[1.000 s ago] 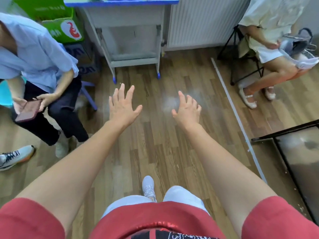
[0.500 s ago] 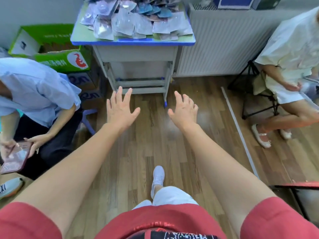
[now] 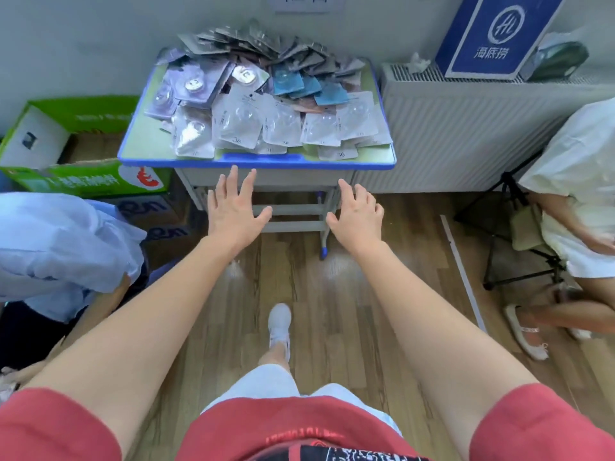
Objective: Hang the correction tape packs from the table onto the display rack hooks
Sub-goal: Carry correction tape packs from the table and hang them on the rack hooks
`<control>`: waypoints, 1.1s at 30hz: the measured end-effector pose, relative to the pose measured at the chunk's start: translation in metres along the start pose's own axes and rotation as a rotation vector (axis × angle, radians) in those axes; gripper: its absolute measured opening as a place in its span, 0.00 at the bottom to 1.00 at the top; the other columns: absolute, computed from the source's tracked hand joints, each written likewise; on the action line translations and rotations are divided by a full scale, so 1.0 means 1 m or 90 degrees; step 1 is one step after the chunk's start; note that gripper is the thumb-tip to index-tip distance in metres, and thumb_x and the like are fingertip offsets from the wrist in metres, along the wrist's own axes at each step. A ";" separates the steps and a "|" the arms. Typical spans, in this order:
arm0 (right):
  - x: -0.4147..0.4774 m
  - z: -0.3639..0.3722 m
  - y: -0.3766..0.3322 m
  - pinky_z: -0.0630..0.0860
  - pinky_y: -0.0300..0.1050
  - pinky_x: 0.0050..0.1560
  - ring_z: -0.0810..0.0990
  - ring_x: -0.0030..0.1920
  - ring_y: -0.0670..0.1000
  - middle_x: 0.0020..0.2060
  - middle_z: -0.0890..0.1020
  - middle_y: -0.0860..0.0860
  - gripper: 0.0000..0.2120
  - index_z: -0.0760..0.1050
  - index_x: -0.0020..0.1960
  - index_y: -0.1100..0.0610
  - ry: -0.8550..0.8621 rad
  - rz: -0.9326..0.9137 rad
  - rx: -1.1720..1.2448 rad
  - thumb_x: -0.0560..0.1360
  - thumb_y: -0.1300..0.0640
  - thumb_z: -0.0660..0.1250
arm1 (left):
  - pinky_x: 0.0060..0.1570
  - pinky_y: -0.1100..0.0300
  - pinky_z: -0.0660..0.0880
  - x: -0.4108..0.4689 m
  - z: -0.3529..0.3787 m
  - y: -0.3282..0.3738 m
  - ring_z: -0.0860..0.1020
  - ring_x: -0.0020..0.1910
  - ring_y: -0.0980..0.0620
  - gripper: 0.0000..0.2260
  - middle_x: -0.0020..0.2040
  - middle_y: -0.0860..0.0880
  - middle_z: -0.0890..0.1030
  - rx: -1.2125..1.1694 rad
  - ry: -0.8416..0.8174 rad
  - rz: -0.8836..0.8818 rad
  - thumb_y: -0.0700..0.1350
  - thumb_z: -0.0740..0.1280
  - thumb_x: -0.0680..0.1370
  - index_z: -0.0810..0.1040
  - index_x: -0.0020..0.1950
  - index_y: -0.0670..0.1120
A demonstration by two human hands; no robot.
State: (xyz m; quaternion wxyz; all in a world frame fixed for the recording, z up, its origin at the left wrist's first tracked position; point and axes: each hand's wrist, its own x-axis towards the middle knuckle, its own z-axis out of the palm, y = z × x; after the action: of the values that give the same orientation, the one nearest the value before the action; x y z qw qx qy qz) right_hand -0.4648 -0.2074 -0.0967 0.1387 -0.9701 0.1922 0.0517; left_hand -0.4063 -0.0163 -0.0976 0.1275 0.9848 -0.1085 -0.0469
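Two empty hands, fingers (image 3: pixel 233 178) spread: L hand (image 3: pixel 234 211), R hand (image 3: pixel 357 216) just short of table (image 3: pixel 263 161) edge. Packs (image 3: pixel 259 104) lie beyond, atop table; L hand nearer.

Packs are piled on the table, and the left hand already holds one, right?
Not quite. The packs are piled on the table, but the left hand holds nothing: it is open, fingers spread, below the table's front edge in the head view.

table (image 3: pixel 256 161) front clr | person L (image 3: pixel 60 247) + person R (image 3: pixel 579 181) flank | radiator (image 3: pixel 466 134) maybe touching
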 end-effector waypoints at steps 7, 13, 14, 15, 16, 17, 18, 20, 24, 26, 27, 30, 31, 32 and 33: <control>0.119 -0.016 -0.013 0.57 0.57 0.69 0.59 0.73 0.58 0.75 0.58 0.57 0.30 0.51 0.78 0.51 0.017 0.064 -0.003 0.79 0.51 0.58 | 0.75 0.46 0.45 0.136 -0.007 0.011 0.46 0.77 0.42 0.32 0.79 0.45 0.45 -0.022 -0.032 0.045 0.56 0.60 0.80 0.48 0.79 0.53; 0.182 -0.018 -0.011 0.56 0.57 0.70 0.56 0.74 0.59 0.75 0.56 0.57 0.31 0.50 0.78 0.52 -0.004 0.104 -0.022 0.79 0.50 0.59 | 0.74 0.46 0.45 0.205 -0.001 0.025 0.45 0.77 0.43 0.32 0.79 0.46 0.45 -0.014 -0.084 0.069 0.56 0.60 0.80 0.47 0.79 0.52; 0.191 -0.019 -0.010 0.56 0.57 0.70 0.55 0.74 0.59 0.75 0.56 0.58 0.31 0.49 0.78 0.52 -0.005 0.107 -0.022 0.79 0.51 0.59 | 0.74 0.46 0.45 0.214 0.001 0.027 0.45 0.77 0.43 0.32 0.79 0.46 0.45 -0.008 -0.091 0.071 0.56 0.60 0.80 0.47 0.79 0.52; 0.200 -0.019 -0.010 0.55 0.57 0.71 0.55 0.74 0.59 0.75 0.56 0.58 0.31 0.50 0.78 0.52 -0.003 0.108 -0.021 0.79 0.51 0.59 | 0.74 0.46 0.44 0.223 0.003 0.028 0.44 0.77 0.43 0.32 0.79 0.46 0.44 -0.003 -0.098 0.072 0.56 0.60 0.80 0.47 0.79 0.52; 0.209 -0.019 -0.009 0.55 0.58 0.71 0.55 0.74 0.59 0.75 0.56 0.58 0.32 0.50 0.78 0.52 0.001 0.107 -0.019 0.79 0.51 0.59 | 0.74 0.46 0.44 0.231 0.005 0.029 0.44 0.77 0.43 0.32 0.79 0.46 0.44 0.001 -0.107 0.071 0.55 0.60 0.80 0.47 0.79 0.53; 0.217 -0.019 -0.008 0.55 0.58 0.71 0.55 0.74 0.59 0.75 0.56 0.58 0.32 0.50 0.78 0.52 0.003 0.107 -0.017 0.78 0.51 0.60 | 0.74 0.46 0.44 0.238 0.008 0.031 0.44 0.77 0.43 0.32 0.79 0.46 0.44 0.005 -0.115 0.068 0.55 0.60 0.80 0.47 0.79 0.53; 0.224 -0.018 -0.007 0.55 0.58 0.71 0.54 0.74 0.59 0.76 0.55 0.58 0.32 0.51 0.78 0.52 0.002 0.106 -0.015 0.78 0.51 0.60 | 0.74 0.46 0.43 0.244 0.010 0.033 0.43 0.77 0.43 0.31 0.79 0.46 0.44 0.011 -0.120 0.067 0.55 0.59 0.80 0.47 0.79 0.53; 0.238 -0.017 -0.003 0.54 0.58 0.72 0.51 0.76 0.59 0.77 0.52 0.57 0.32 0.50 0.78 0.51 -0.021 0.103 -0.011 0.78 0.50 0.60 | 0.74 0.46 0.43 0.254 0.015 0.038 0.43 0.77 0.43 0.31 0.79 0.46 0.43 0.030 -0.128 0.071 0.54 0.59 0.80 0.47 0.79 0.53; 0.261 -0.015 0.004 0.54 0.59 0.72 0.50 0.76 0.61 0.78 0.48 0.56 0.34 0.47 0.79 0.50 -0.066 0.085 -0.024 0.79 0.46 0.59 | 0.74 0.45 0.42 0.269 0.026 0.047 0.42 0.77 0.43 0.29 0.79 0.46 0.43 0.057 -0.157 0.088 0.54 0.57 0.81 0.46 0.79 0.55; 0.268 -0.015 0.007 0.54 0.59 0.72 0.50 0.76 0.61 0.78 0.48 0.56 0.34 0.47 0.78 0.50 -0.073 0.081 -0.019 0.79 0.45 0.59 | 0.74 0.45 0.43 0.273 0.030 0.050 0.42 0.77 0.43 0.28 0.79 0.46 0.43 0.067 -0.169 0.088 0.53 0.57 0.81 0.47 0.79 0.55; 0.271 -0.016 0.009 0.54 0.59 0.72 0.50 0.76 0.62 0.77 0.48 0.55 0.33 0.47 0.78 0.50 -0.074 0.079 -0.013 0.79 0.45 0.59 | 0.74 0.45 0.43 0.274 0.032 0.051 0.42 0.77 0.43 0.28 0.79 0.46 0.43 0.074 -0.171 0.088 0.52 0.56 0.82 0.48 0.79 0.55; 0.277 -0.017 0.013 0.54 0.60 0.71 0.50 0.76 0.61 0.78 0.48 0.55 0.33 0.48 0.78 0.50 -0.066 0.076 -0.011 0.79 0.46 0.60 | 0.74 0.44 0.43 0.279 0.036 0.051 0.41 0.77 0.42 0.27 0.79 0.45 0.43 0.092 -0.169 0.084 0.50 0.56 0.82 0.50 0.78 0.55; 0.278 -0.017 0.015 0.54 0.60 0.71 0.50 0.76 0.62 0.78 0.48 0.54 0.33 0.48 0.78 0.50 -0.063 0.077 -0.014 0.79 0.46 0.60 | 0.74 0.44 0.43 0.279 0.037 0.050 0.41 0.77 0.42 0.26 0.79 0.45 0.43 0.093 -0.169 0.082 0.48 0.56 0.82 0.50 0.78 0.55; 0.280 -0.016 0.016 0.53 0.60 0.71 0.50 0.76 0.62 0.78 0.48 0.54 0.34 0.47 0.78 0.50 -0.059 0.081 -0.016 0.79 0.46 0.60 | 0.74 0.44 0.43 0.279 0.037 0.049 0.42 0.77 0.42 0.26 0.79 0.45 0.44 0.095 -0.165 0.080 0.46 0.56 0.82 0.51 0.78 0.54; 0.280 -0.016 0.017 0.53 0.61 0.71 0.50 0.76 0.61 0.78 0.48 0.54 0.34 0.47 0.78 0.49 -0.054 0.085 -0.018 0.79 0.46 0.60 | 0.74 0.44 0.43 0.279 0.038 0.047 0.42 0.77 0.41 0.25 0.79 0.45 0.44 0.098 -0.157 0.078 0.45 0.56 0.82 0.52 0.78 0.53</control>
State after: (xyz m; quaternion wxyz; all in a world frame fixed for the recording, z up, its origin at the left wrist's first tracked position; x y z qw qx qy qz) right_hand -0.2126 -0.3279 -0.1287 0.1295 -0.9539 0.2499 0.1046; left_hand -0.1496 -0.1331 -0.1397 0.0400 0.9699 -0.1864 -0.1513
